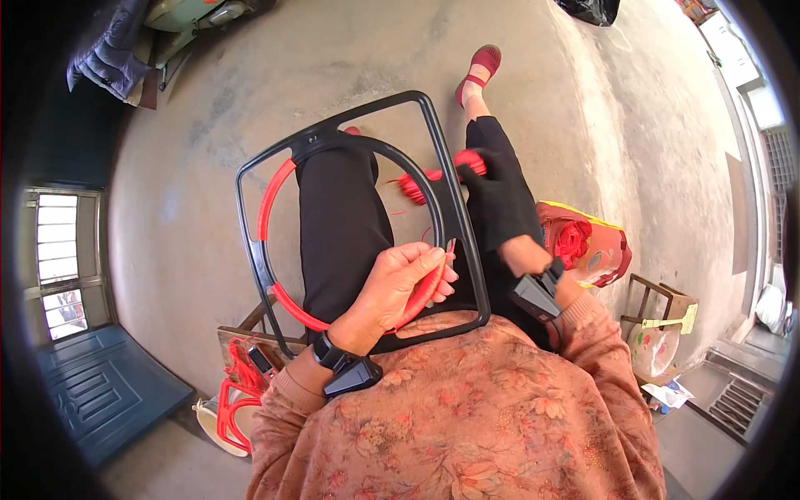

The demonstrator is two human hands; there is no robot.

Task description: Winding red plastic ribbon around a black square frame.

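A black frame [432, 125] with a round ring inside a squarish outer bar rests across my lap. Red cord [275, 200] is wound tightly round several stretches of the ring. My left hand [404, 279] is closed on the ring's lower right part, thumb and fingers pinching the red winding there. To its upper right, my right hand [498, 196], in a black glove, is closed round a bundle of red cord [414, 188]. That bundle lies partly behind the frame's right bar and is smeared by motion. A thin red strand shows near the ring.
Right of my leg stands a red bag [612, 250] with more red cord. A small wooden stool [658, 300] is beyond it. At my left, red frame-like pieces [237, 417] and a small dark device [262, 360] lie by a wooden seat. A blue door panel [108, 387] is at far left.
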